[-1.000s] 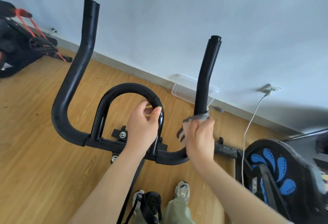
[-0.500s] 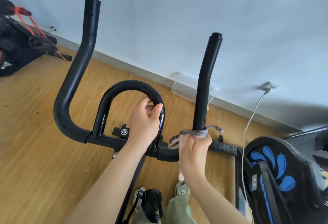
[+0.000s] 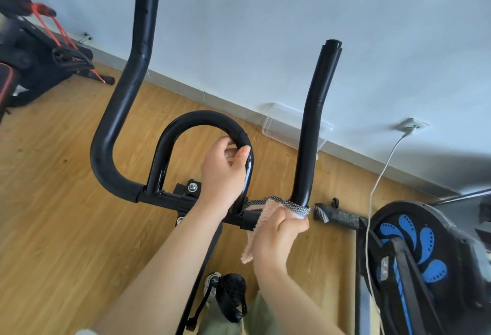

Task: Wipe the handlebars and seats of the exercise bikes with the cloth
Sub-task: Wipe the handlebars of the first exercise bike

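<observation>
The right grip (image 3: 279, 236) is clenched around the cloth (image 3: 268, 209), which is wrapped round the bend of the handlebars (image 3: 127, 90) where the right-hand bar (image 3: 316, 122) turns upward. A loose pink tail of the cloth hangs below the fist; a grey mesh edge lies across the tube. The left grip (image 3: 223, 175) is curled round the glossy centre loop (image 3: 202, 119), thumb over the top, bracing the frame.

The cloth looks light and limp and should mould to the tube under a light squeeze; bunched in the palm seems the best hold. The handlebars are stiff and fixed, so they will likely take firm pressure. The upright bars look matt and should drag on the cloth, while the shiny loop may be slick.

The right-hand bar rises free to its capped end, with open room all round and the wall (image 3: 292, 15) well behind. Downward it is tighter: the loop sits just beside the cloth on one side, and a second bike (image 3: 425, 241) and a white cable (image 3: 382, 170) stand near on the other. No seat is in view.
</observation>
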